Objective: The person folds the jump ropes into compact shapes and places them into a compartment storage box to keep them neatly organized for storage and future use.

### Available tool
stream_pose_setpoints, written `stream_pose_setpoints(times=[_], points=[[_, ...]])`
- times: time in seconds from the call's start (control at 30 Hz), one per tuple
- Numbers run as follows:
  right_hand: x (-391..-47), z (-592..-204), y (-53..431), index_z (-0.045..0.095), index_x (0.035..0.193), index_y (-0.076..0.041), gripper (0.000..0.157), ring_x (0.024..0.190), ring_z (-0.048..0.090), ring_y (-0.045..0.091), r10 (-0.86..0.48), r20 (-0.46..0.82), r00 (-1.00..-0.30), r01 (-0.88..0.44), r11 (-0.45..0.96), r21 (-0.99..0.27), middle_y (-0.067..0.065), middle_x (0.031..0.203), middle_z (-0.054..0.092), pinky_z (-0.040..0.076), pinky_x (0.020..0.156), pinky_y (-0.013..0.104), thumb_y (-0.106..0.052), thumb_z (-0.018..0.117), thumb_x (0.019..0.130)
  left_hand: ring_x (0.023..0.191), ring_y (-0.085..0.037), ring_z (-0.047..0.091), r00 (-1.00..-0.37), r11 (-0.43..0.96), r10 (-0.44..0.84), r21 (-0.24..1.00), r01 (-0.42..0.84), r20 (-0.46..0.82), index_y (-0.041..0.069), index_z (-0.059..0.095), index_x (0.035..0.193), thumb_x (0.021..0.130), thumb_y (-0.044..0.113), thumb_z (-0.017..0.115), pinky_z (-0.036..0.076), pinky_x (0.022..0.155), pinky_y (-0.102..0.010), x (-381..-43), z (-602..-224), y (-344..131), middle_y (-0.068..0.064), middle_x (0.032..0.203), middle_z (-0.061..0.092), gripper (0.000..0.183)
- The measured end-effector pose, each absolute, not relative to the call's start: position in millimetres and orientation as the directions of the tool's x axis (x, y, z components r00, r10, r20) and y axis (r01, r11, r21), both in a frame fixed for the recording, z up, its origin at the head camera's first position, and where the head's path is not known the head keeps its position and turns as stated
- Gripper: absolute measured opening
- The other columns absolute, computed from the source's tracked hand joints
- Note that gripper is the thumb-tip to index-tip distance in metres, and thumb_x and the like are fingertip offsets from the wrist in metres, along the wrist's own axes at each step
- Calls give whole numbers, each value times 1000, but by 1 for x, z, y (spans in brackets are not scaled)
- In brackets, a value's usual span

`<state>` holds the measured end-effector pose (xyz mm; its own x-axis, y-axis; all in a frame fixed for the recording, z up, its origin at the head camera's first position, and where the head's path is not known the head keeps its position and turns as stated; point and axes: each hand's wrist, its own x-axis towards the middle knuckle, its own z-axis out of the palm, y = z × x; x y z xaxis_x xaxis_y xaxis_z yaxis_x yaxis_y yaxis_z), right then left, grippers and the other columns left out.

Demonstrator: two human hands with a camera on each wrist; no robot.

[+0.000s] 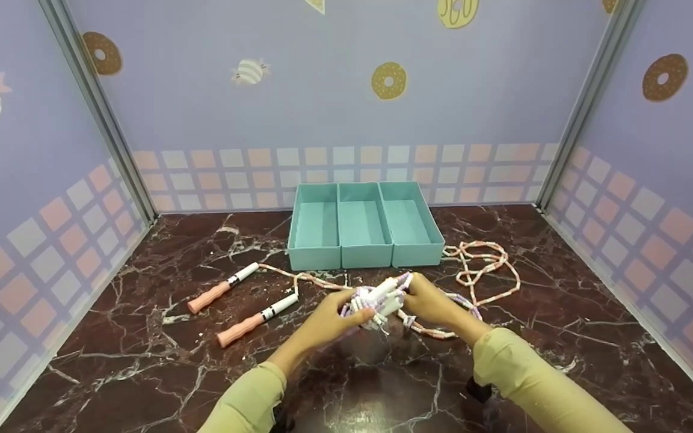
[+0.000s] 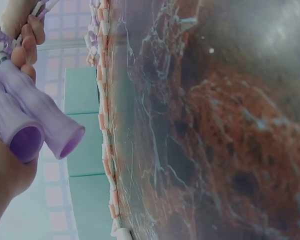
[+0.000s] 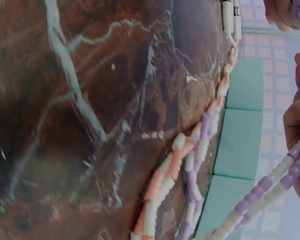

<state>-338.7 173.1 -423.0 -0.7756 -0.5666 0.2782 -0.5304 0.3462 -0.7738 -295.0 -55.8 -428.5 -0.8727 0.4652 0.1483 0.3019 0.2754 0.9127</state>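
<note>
Handles (image 2: pixel 40 100) of purple-and-white rope (image 3: pixel 260 192) gripped in left hand (image 1: pixel 331 316) above table (image 1: pixel 370 385), before teal box (image 1: pixel 366 257). Purple grips mostly hidden by that hand in head view; hollow ends plain only from left wrist. Right hand (image 1: pixel 428 299), just beside left, curled round rope strands; cut off at edge in right wrist view. Bunched turns near left thumb hard to trace. Orange-and-white rope (image 1: pixel 316 280) partly hidden by box; orange handles (image 1: pixel 208 299) whole only in head view.
</note>
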Motion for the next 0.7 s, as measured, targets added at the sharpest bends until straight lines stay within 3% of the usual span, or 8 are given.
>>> stream_pose_setpoints(times=[0.17,0.33,0.43,0.53,0.6,0.7], points=[[-336,-431,169,65,86,10,17,52,46,0,-551,247,-797,-468,306,-829,13,63,56,38,49,16,4,52,95,67,-9,58,-918,332,355,894,300,177,8,57,128,88,36,71,56,60,-29,-296,-429,-50,-8,91,66,51],[-333,-436,168,64,85,11,27,48,42,1,-535,231,-812,-433,289,-854,1,59,50,34,45,16,-8,52,101,69,-12,62,-934,245,299,930,274,197,16,47,143,87,34,73,60,65,-45,-299,-430,-46,-14,97,65,64],[-332,-439,164,63,88,11,32,49,45,4,-542,210,-814,-420,300,-856,1,61,52,37,45,17,-14,51,103,69,-13,60,-941,184,270,948,260,205,17,47,143,89,33,71,58,60,-37,-302,-430,-45,-15,98,63,61],[-330,-443,160,61,89,12,35,49,47,10,-562,177,-808,-402,307,-863,15,63,56,40,43,21,-17,50,103,70,-13,58,-951,151,229,957,247,209,12,52,138,91,31,68,53,57,-25,-301,-425,-44,-14,100,62,53],[-328,-445,158,62,92,12,33,49,47,12,-570,165,-804,-399,313,-862,25,65,56,40,42,21,-17,50,103,69,-13,59,-956,142,191,958,250,222,10,56,133,92,29,66,52,56,-25,-302,-425,-44,-14,99,64,46],[-325,-445,157,64,96,10,30,50,44,10,-574,169,-801,-415,331,-847,29,68,56,37,42,17,-15,50,103,68,-11,58,-962,165,127,952,259,240,8,60,125,92,30,66,54,58,-27,-307,-427,-45,-11,95,64,40]])
